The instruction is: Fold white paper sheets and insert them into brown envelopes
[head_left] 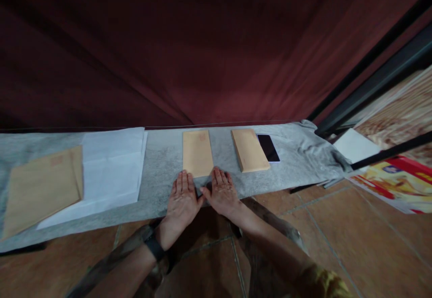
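Observation:
A brown paper envelope (pixel 197 152) lies lengthwise on the grey cloth in front of me. My left hand (pixel 183 199) rests flat at its near left corner, fingers stretched forward, a dark band on the wrist. At the near right corner lies my right hand (pixel 223 192), also flat, with its thumb close to the left one. The fingertips touch or slightly cover the envelope's near edge. Neither hand grips anything. To the right sits a thick stack of brown envelopes (pixel 250 150).
A phone (pixel 269 147) with a dark screen lies beside the stack. Large brown envelopes (pixel 43 185) overlap white paper sheets (pixel 113 167) on the left. The grey cloth (pixel 162 154) covers a narrow bench against a dark red curtain (pixel 189 55). A colourful box (pixel 398 183) and black bars stand at right.

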`<state>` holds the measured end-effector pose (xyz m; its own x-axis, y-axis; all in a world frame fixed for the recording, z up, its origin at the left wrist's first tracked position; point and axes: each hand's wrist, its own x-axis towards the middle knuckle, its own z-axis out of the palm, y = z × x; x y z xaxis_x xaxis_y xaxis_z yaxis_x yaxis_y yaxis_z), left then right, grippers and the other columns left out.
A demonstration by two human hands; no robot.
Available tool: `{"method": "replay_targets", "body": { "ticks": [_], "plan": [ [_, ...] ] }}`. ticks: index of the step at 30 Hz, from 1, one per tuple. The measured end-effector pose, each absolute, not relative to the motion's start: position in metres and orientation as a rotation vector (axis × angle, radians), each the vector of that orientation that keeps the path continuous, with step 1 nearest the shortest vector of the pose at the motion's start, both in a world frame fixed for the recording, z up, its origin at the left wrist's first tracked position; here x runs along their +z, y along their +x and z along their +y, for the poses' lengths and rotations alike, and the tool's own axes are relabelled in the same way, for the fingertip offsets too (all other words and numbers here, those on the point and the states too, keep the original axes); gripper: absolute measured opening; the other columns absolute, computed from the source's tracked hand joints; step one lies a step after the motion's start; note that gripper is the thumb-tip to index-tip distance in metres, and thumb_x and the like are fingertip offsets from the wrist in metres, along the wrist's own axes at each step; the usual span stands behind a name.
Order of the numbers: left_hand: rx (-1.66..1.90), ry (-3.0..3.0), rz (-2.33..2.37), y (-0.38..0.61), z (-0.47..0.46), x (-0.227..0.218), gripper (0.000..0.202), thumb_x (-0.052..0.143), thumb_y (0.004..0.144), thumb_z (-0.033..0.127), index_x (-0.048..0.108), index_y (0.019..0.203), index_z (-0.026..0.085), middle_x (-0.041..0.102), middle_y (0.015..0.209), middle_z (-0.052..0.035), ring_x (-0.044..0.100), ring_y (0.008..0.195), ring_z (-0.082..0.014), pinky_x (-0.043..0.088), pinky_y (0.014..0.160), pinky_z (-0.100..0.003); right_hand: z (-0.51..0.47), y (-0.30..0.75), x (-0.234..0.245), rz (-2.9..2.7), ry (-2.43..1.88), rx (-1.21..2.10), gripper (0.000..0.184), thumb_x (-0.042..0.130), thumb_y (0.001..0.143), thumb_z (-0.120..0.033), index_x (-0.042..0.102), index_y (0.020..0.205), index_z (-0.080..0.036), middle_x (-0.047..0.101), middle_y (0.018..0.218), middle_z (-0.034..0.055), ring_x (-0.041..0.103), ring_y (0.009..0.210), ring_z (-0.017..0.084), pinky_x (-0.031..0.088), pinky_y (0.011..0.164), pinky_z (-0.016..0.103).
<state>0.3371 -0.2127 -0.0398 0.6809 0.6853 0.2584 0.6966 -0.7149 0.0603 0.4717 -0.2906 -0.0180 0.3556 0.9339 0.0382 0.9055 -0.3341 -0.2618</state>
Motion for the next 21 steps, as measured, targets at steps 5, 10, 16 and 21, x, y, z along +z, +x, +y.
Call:
{"method": "replay_targets", "body": {
  "ticks": [5,10,16,21],
  "plan": [
    [-0.373,-2.852,-1.196,0.337,-0.214,-0.041,0.081,0.051,0.092,0.048,0.041,0.147,-0.011,0.036,0.156,-0.0363,0.033,0.150,-0.0430,0.034,0.119,-0.056,-0.290,0.478,-0.014,-1.670,-2.358,0.192,0.071,0.035,0.105,-0.056,0.043,0.153,-0.004,0.036,0.160,0.0214,0.039,0.149,0.033,0.025,0.124,0.052],
    [-0.366,-2.879,-1.203,0.337,-0.213,-0.044,0.082,0.050,0.092,0.050,0.040,0.149,-0.007,0.035,0.158,-0.0338,0.030,0.152,-0.0412,0.034,0.119,-0.056,-0.285,0.482,-0.007,-1.671,-2.328,0.150,0.066,0.033,0.107,-0.052,0.044,0.153,-0.005,0.043,0.158,0.0186,0.042,0.147,0.031,0.027,0.124,0.048],
    [-0.423,-2.898,-1.187,0.334,-0.211,-0.050,0.066,0.038,0.092,0.022,0.038,0.153,-0.002,0.040,0.158,-0.0271,0.029,0.153,-0.0336,0.033,0.120,-0.054,-0.284,0.468,-0.014,-1.875,-2.085,0.150,0.057,0.034,0.108,-0.046,0.047,0.152,-0.012,0.042,0.160,0.0098,0.038,0.150,0.021,0.027,0.126,0.039],
    [-0.460,-2.948,-1.031,0.330,-0.207,-0.046,0.062,0.036,0.092,0.019,0.043,0.152,0.004,0.043,0.159,-0.0180,0.031,0.153,-0.0283,0.033,0.123,-0.048,-0.282,0.463,-0.014,-1.851,-2.106,0.205,0.058,0.034,0.108,-0.047,0.047,0.152,-0.011,0.045,0.159,0.0089,0.042,0.147,0.022,0.028,0.126,0.037]
  ]
}}
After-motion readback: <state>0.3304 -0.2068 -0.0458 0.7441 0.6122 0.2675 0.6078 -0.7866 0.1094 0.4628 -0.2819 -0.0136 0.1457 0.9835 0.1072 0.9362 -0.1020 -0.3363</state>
